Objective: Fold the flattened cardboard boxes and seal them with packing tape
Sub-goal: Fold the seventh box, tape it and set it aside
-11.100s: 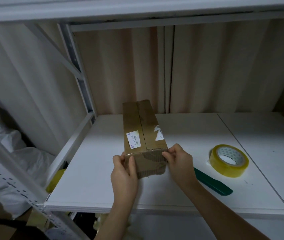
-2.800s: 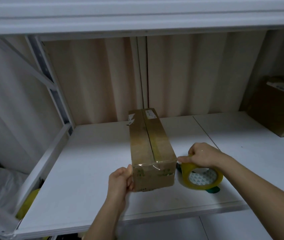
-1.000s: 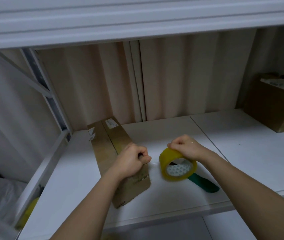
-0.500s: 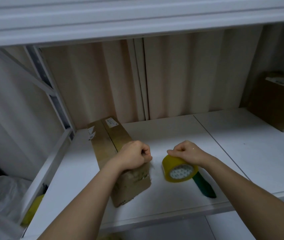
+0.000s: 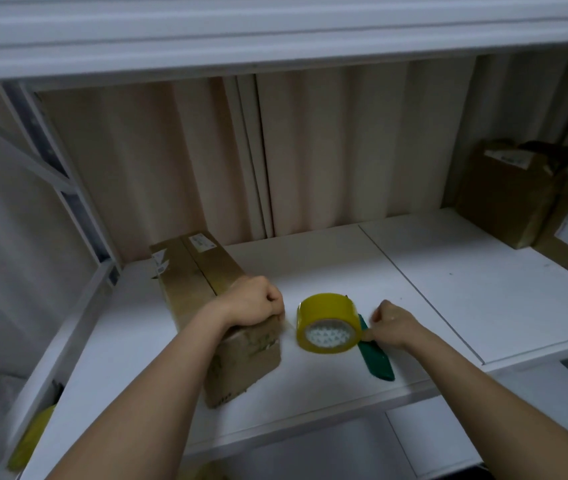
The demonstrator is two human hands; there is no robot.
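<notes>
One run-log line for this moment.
left hand: fist on cardboard box | right hand: curled beside tape roll, contact unclear | green cutter: on shelf

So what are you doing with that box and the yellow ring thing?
A person is taping up a long cardboard box on a white shelf. The left hand rests curled on the box's near end. The roll of yellow packing tape stands on the shelf beside it. The right hand is next to the roll, at a green tool; whether it pinches tape is unclear.
</notes>
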